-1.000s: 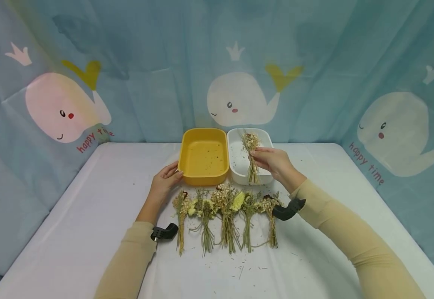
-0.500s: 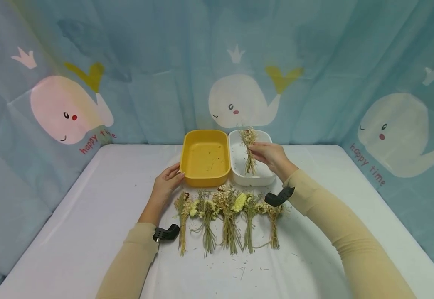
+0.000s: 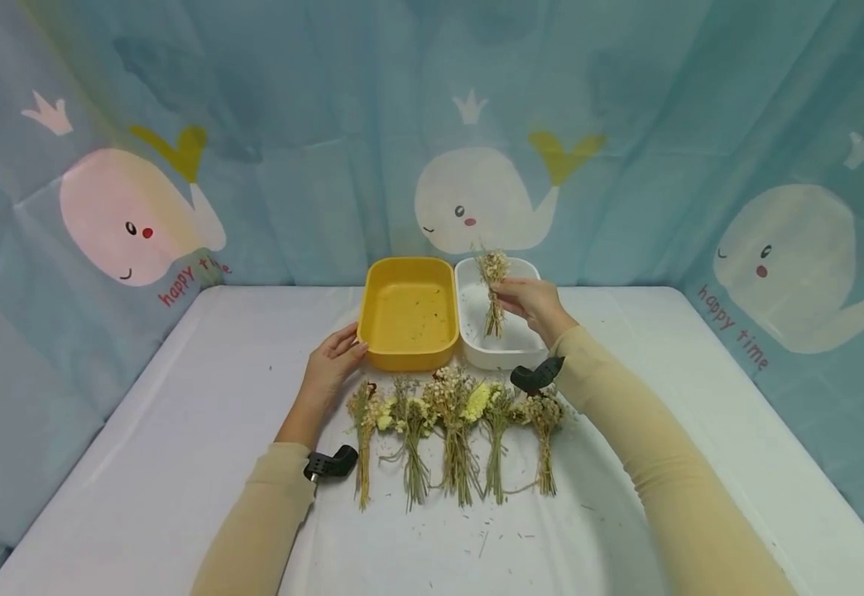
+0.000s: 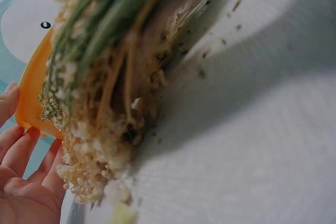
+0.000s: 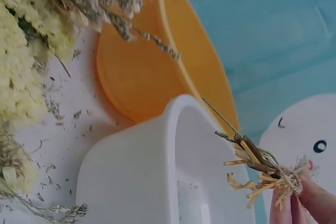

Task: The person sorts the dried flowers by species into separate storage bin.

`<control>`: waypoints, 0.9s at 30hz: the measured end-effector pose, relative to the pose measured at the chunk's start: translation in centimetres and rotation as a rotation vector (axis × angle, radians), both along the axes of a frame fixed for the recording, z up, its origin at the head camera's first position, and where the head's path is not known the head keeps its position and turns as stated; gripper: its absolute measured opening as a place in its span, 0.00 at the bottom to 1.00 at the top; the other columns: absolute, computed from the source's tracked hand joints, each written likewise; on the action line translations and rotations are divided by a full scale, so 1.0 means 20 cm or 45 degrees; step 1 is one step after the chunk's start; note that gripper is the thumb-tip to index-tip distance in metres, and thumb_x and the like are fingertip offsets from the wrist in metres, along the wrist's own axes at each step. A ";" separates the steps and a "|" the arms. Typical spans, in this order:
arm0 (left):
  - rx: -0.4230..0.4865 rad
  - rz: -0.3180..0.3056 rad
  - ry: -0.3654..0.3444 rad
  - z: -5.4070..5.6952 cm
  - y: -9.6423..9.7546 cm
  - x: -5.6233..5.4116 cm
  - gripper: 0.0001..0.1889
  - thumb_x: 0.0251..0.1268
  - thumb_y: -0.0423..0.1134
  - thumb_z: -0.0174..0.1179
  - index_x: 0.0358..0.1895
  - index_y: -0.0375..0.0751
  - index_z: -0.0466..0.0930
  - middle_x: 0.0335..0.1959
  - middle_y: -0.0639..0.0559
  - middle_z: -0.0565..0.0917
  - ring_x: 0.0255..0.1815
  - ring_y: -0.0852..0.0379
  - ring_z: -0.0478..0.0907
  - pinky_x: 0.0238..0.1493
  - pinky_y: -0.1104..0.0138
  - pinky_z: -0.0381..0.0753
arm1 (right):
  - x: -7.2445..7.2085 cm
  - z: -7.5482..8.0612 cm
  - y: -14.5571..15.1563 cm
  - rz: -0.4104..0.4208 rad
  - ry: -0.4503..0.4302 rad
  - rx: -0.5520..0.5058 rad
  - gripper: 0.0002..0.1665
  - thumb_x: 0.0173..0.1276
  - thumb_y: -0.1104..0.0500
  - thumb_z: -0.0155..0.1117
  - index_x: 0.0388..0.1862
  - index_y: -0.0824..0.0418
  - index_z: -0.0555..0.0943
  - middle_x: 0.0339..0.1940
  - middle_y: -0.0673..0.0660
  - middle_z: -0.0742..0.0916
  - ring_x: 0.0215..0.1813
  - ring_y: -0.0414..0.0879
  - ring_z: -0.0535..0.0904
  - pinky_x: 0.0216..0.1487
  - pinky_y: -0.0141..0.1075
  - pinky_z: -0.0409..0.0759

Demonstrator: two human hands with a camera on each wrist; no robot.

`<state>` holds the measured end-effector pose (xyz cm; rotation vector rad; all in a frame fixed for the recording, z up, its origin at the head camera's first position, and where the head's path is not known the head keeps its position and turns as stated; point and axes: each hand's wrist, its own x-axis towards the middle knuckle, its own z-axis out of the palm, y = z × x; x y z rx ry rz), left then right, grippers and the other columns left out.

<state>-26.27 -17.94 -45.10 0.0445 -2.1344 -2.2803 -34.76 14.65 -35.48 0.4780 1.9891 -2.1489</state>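
In the head view my left hand (image 3: 329, 362) touches the near left corner of a yellow rectangular tub (image 3: 405, 362); its thumb and fairly straight fingers lie against the outer wall. My right hand (image 3: 535, 303) pinches a small bunch of dried flowers (image 3: 493, 266) by its tied stems. The bunch is upright over a white tub (image 3: 502, 359), blossoms up and stem ends down. In the right wrist view the fingertips hold the bunch at its twine (image 5: 290, 180), with cut stems (image 5: 252, 163) sticking out. Both tubs hold only crumbs where I can see inside.
Several dried bunches lie in a row before the tubs, including a tan one (image 3: 363, 418), a yellow-flowered one (image 3: 413, 430) and a large middle one (image 3: 453, 414). Plant crumbs (image 3: 484, 542) dot the white table (image 3: 179, 463). A whale-print curtain (image 3: 313, 199) stands behind.
My right hand, holding the bunch, has moved away from me and slightly left, bringing the stem ends back from the white tub's front rim. My left hand stays at the yellow tub.
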 end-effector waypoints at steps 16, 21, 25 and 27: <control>-0.032 -0.020 -0.021 -0.02 0.03 0.00 0.32 0.72 0.36 0.60 0.76 0.44 0.62 0.77 0.45 0.65 0.75 0.47 0.67 0.58 0.77 0.81 | -0.05 -0.10 0.07 -0.052 -0.041 0.043 0.29 0.67 0.64 0.69 0.67 0.64 0.76 0.34 0.49 0.86 0.27 0.34 0.84 0.35 0.22 0.86; -0.046 -0.009 -0.017 -0.03 0.01 0.00 0.32 0.72 0.36 0.60 0.76 0.43 0.61 0.77 0.44 0.66 0.74 0.48 0.68 0.55 0.80 0.81 | -0.07 -0.13 0.07 -0.051 -0.052 0.022 0.30 0.67 0.65 0.68 0.68 0.66 0.75 0.23 0.46 0.85 0.25 0.35 0.84 0.34 0.23 0.87; -0.029 -0.009 0.003 -0.03 0.00 -0.01 0.32 0.72 0.35 0.60 0.76 0.42 0.62 0.77 0.44 0.65 0.75 0.47 0.67 0.56 0.79 0.81 | -0.07 -0.15 0.04 -0.059 -0.014 0.042 0.28 0.66 0.67 0.69 0.65 0.69 0.76 0.21 0.45 0.85 0.25 0.34 0.84 0.35 0.24 0.87; -0.018 -0.009 0.004 -0.03 -0.01 -0.02 0.32 0.72 0.35 0.60 0.76 0.42 0.62 0.77 0.43 0.65 0.75 0.47 0.67 0.56 0.79 0.82 | -0.06 -0.16 0.04 -0.073 -0.005 0.063 0.27 0.65 0.67 0.70 0.63 0.70 0.77 0.21 0.46 0.85 0.25 0.34 0.84 0.35 0.24 0.87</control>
